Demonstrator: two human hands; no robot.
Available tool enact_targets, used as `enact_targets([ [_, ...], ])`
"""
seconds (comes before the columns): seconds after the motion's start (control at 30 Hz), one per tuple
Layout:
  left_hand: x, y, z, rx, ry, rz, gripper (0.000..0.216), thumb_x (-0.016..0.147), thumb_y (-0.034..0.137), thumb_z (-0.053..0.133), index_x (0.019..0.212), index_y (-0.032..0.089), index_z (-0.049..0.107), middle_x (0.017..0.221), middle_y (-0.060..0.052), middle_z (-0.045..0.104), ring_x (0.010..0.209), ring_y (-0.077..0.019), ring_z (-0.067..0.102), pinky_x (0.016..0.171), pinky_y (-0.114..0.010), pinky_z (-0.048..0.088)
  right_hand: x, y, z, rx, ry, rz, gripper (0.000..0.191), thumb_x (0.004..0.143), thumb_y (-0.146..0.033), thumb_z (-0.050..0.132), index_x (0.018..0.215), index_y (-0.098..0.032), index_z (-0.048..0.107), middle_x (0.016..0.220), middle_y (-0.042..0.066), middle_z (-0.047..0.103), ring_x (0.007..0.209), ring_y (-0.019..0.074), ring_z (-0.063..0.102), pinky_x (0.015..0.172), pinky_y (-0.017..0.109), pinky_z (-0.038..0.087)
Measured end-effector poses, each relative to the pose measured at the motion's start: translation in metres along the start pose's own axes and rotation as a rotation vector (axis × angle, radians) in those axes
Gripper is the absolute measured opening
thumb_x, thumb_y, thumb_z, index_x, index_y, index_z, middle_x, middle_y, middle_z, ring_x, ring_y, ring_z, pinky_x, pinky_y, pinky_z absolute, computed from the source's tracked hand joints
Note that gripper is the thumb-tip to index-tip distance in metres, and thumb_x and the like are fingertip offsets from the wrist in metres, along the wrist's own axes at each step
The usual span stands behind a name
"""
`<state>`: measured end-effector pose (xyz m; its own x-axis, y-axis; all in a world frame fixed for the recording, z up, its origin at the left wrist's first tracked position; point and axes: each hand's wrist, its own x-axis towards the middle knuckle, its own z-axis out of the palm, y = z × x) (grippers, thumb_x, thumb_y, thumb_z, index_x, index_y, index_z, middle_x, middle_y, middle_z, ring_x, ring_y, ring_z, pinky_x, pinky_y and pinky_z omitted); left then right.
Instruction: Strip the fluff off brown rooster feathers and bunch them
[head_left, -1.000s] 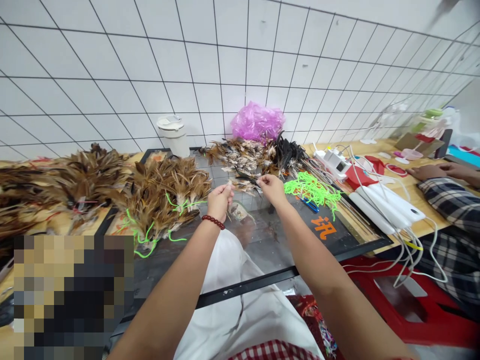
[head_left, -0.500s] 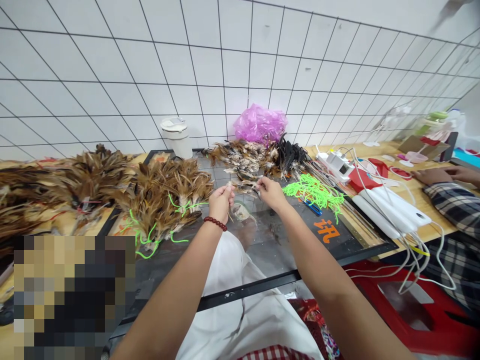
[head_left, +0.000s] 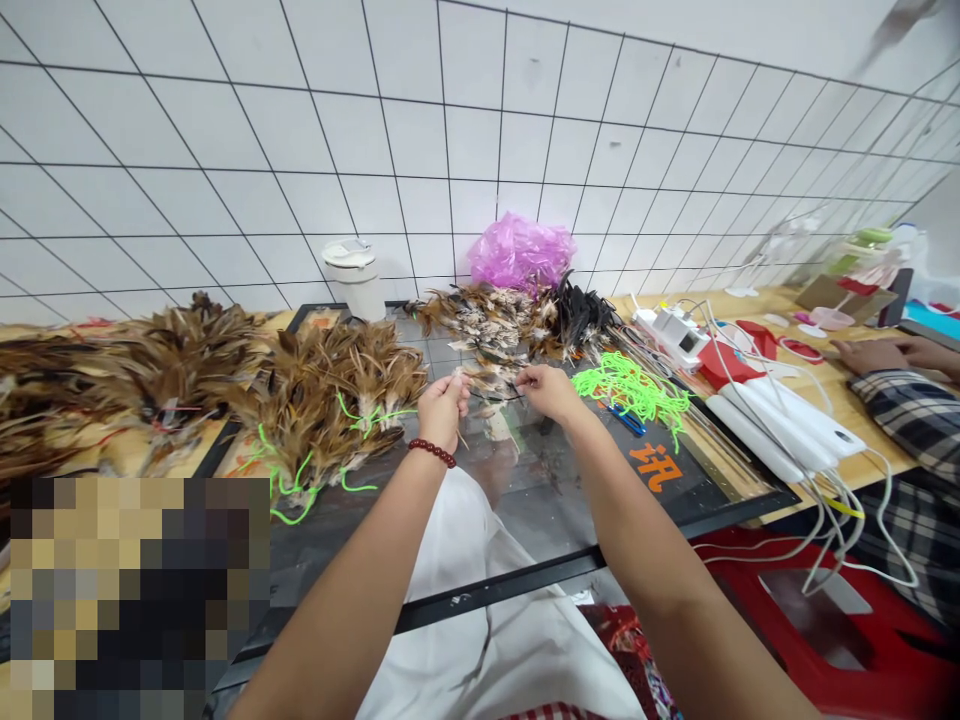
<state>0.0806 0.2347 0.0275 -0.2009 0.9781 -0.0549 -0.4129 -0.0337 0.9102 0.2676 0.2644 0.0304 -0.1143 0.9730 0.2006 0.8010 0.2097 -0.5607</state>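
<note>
My left hand (head_left: 444,408), with a beaded bracelet (head_left: 432,452) at its wrist, is closed in a pinch over the dark tabletop. A thin pale feather (head_left: 462,439) pokes out below its fingers. My right hand (head_left: 551,390) is closed too, thumb against fingertips, a short way to the right; what it pinches, if anything, is too small to tell. Just beyond both hands lies a loose pile of brown and white feathers (head_left: 487,318), with black feathers (head_left: 581,312) at its right. Brown feather bundles (head_left: 337,375) tied with green cord (head_left: 371,412) are left of my left hand.
Bright green cord (head_left: 634,385) is heaped to the right, near blue-handled scissors (head_left: 627,420). A white lidded cup (head_left: 352,275) and a pink plastic bag (head_left: 521,250) stand by the wall. White cables (head_left: 825,510) trail over the right edge. Another person's sleeve (head_left: 904,400) is at far right.
My right hand has turned slightly, and the feather piece seen at its fingertips before no longer shows clearly. My left hand keeps its pinch in nearly the same place.
</note>
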Motion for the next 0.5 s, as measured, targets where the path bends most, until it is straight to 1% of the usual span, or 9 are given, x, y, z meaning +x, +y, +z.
enact_targets([
  [0.1,0.0,0.0,0.001,-0.011,0.015,-0.009,0.023,0.068,0.034,0.072,0.072,0.012,0.062,0.054,0.004,0.05,0.04,-0.0022,0.038,0.039,-0.017,0.027,-0.001,0.001,-0.003,-0.036,-0.088,-0.023,0.017,0.068,-0.02,0.068,0.084,-0.023,0.072,0.078,0.002,0.068,0.068,0.0154,0.057,0.063,0.025,0.04],
  [0.17,0.0,0.001,0.001,-0.017,0.02,-0.01,0.024,0.068,0.033,0.072,0.071,0.012,0.062,0.054,0.004,0.05,0.04,-0.0022,0.038,0.039,-0.017,0.027,-0.002,0.001,-0.003,-0.089,-0.115,-0.038,0.013,0.067,-0.021,0.069,0.08,-0.022,0.072,0.082,0.003,0.067,0.071,0.016,0.057,0.063,0.025,0.039],
  [0.23,-0.001,0.002,0.001,-0.019,0.019,-0.007,0.023,0.068,0.033,0.072,0.071,0.012,0.062,0.054,0.004,0.051,0.04,-0.0023,0.038,0.039,-0.017,0.027,-0.002,0.0,-0.003,-0.107,-0.095,-0.039,0.007,0.071,-0.019,0.064,0.075,-0.021,0.07,0.081,0.003,0.067,0.073,0.0161,0.057,0.065,0.025,0.039],
  [0.27,-0.001,0.002,0.001,-0.017,0.017,-0.007,0.022,0.068,0.032,0.072,0.071,0.012,0.062,0.054,0.004,0.051,0.04,-0.0024,0.038,0.039,-0.017,0.027,-0.001,-0.001,-0.004,-0.077,-0.065,-0.038,0.009,0.074,-0.018,0.06,0.075,-0.021,0.069,0.078,0.003,0.066,0.072,0.0158,0.056,0.065,0.025,0.039],
  [0.37,-0.001,0.002,0.001,-0.01,0.009,-0.016,0.021,0.068,0.031,0.071,0.072,0.012,0.063,0.054,0.004,0.051,0.04,-0.0027,0.038,0.039,-0.017,0.027,0.0,-0.005,-0.005,0.164,0.035,-0.056,0.014,0.078,-0.021,0.054,0.081,-0.019,0.068,0.072,0.001,0.065,0.067,0.0141,0.055,0.064,0.024,0.04],
  [0.5,0.0,0.001,0.001,-0.003,0.015,-0.027,0.02,0.068,0.031,0.07,0.071,0.012,0.062,0.053,0.004,0.051,0.039,-0.0028,0.038,0.039,-0.018,0.027,0.002,-0.01,-0.006,0.5,0.125,-0.08,0.017,0.072,-0.025,0.058,0.081,-0.017,0.069,0.076,0.002,0.067,0.067,0.0137,0.056,0.066,0.026,0.043],
])
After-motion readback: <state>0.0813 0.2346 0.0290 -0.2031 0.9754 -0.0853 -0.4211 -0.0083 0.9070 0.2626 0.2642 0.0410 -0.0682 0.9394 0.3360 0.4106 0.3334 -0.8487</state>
